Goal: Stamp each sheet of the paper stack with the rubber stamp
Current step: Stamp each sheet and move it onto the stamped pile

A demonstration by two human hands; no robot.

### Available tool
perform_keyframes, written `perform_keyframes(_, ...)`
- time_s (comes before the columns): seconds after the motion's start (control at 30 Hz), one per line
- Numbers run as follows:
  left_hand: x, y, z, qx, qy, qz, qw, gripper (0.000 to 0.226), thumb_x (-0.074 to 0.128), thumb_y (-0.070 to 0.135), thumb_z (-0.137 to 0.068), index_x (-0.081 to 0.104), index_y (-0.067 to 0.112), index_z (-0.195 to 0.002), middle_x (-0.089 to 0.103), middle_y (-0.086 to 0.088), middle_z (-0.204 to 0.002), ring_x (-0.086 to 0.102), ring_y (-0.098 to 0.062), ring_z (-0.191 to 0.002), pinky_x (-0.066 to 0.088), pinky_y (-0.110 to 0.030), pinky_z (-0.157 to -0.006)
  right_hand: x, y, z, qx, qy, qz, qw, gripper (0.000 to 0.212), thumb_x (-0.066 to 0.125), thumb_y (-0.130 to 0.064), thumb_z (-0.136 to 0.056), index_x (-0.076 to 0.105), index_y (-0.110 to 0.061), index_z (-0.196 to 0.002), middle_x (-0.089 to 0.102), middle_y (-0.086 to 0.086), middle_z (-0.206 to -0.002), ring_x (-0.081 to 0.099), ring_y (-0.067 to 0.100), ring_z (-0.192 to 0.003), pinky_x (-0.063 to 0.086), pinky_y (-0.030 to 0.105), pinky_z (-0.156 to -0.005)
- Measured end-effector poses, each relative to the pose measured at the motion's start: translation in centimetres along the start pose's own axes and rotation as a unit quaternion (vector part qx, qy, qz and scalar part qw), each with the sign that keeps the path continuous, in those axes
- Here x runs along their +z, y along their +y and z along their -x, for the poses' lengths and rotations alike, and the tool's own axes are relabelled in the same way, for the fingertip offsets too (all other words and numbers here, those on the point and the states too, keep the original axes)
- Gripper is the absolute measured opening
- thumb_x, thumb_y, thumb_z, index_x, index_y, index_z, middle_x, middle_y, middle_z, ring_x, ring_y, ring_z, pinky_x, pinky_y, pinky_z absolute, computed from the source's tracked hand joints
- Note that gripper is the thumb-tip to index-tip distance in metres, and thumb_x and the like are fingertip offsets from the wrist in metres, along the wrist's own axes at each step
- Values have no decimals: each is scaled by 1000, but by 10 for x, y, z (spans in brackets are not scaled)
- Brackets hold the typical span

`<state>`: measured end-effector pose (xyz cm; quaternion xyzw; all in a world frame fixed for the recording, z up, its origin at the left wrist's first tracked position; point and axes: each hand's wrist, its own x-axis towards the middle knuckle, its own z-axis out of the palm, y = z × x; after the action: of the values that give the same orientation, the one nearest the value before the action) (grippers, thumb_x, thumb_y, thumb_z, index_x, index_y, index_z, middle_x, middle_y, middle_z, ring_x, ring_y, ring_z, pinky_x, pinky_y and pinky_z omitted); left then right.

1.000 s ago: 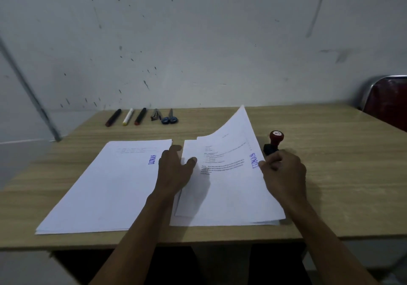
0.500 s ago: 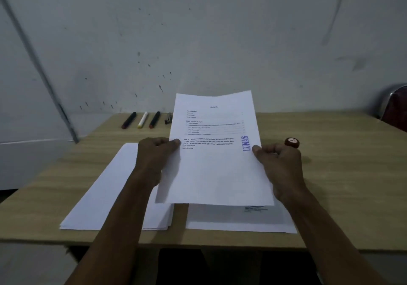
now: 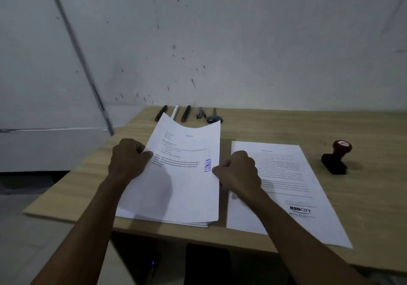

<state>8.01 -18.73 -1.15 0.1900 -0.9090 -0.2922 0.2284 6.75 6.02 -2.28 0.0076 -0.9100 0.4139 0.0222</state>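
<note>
Wooden table (image 3: 286,128) against a scuffed grey wall (image 3: 242,42); left hand (image 3: 128,159) and right hand (image 3: 239,170) pinch a stamped sheet (image 3: 182,185).

Matt white paper sheets (image 3: 180,187) on a pale wood-grain laminate counter (image 3: 286,128); rubber stamp (image 3: 335,159) w/ glossy red knob, matt black base; scuffed painted wall (image 3: 242,42) behind.

- Bare table (image 3: 275,128) is lying open between the pens (image 3: 174,113) at the back and the paper stack (image 3: 284,174).
- The rubber stamp (image 3: 337,159) is standing alone right of that stack, reachable from above.
</note>
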Motion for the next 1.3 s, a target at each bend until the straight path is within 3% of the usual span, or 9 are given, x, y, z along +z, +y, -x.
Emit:
perform_keyframes(0.13,1,-16,-6,0,-5,-54,999,21,70,19,-82,59,10,-65,55,-5,-68,52,-22,-68,38,-31,-62,22,-8,-6,-2,-2,92,996,32,71,-39,-77,64,-14,-96,67,3,-90,66,22,-82,51,31,-70)
perform_keyframes(0.3,8,-28,-11,-12,-18,-78,997,17,68,25,-84,65,9,-85,62,-9,-89,56,-26,-81,44,-34,-67,36,-6,-8,-17,2,149,989,33,69,-42,-74,59,-18,-95,66,1,-93,66,23,-85,51,32,-73)
perform_keyframes(0.43,14,-31,-12,-25,-27,-102,994,18,68,31,-83,63,14,-88,64,-9,-93,58,-29,-84,46,-36,-70,39,-2,-7,-30,7,170,985,31,67,-43,-77,49,-22,-90,62,0,-97,64,24,-91,42,30,-69)
perform_keyframes(0.57,18,-33,-9,-36,-35,-97,994,43,66,38,-84,58,17,-121,62,-8,-120,55,-31,-113,46,-43,-90,37,-1,-4,-52,33,172,983,29,64,-44,-81,45,-24,-89,60,0,-99,61,25,-93,37,30,-70)
perform_keyframes(0.67,20,-34,-7,-38,-46,-81,995,53,63,38,-86,48,20,-133,60,-7,-127,51,-31,-121,43,-46,-96,38,-3,0,-66,42,176,981,31,63,-46,-83,49,-23,-99,59,1,-106,59,27,-99,34,31,-73)
perform_keyframes(0.93,21,-29,-5,-27,-60,-87,994,38,60,35,-88,55,19,-122,60,-6,-123,53,-30,-116,43,-43,-91,39,-8,4,-78,36,172,981,34,63,-44,-85,51,-23,-109,58,1,-110,58,27,-102,31,31,-74)
perform_keyframes(1.07,22,-24,-2,-20,-55,-91,994,41,62,34,-88,55,13,-122,56,-11,-125,49,-33,-119,42,-44,-91,33,-5,5,-86,28,164,982,37,64,-45,-84,52,-23,-110,59,2,-109,59,26,-100,35,30,-73)
perform_keyframes(1.17,26,-14,4,1,-24,-110,994,49,65,34,-86,52,11,-127,52,-19,-124,45,-38,-118,43,-48,-91,26,-1,6,-97,34,152,983,36,64,-47,-83,52,-24,-108,60,0,-105,59,24,-95,36,30,-71)
perform_keyframes(1.3,39,10,14,75,26,-19,997,45,67,26,-85,57,10,-126,55,-17,-121,51,-34,-114,45,-44,-91,9,9,3,-114,54,126,984,34,67,-47,-82,55,-27,-107,64,-5,-99,61,20,-94,39,29,-72)
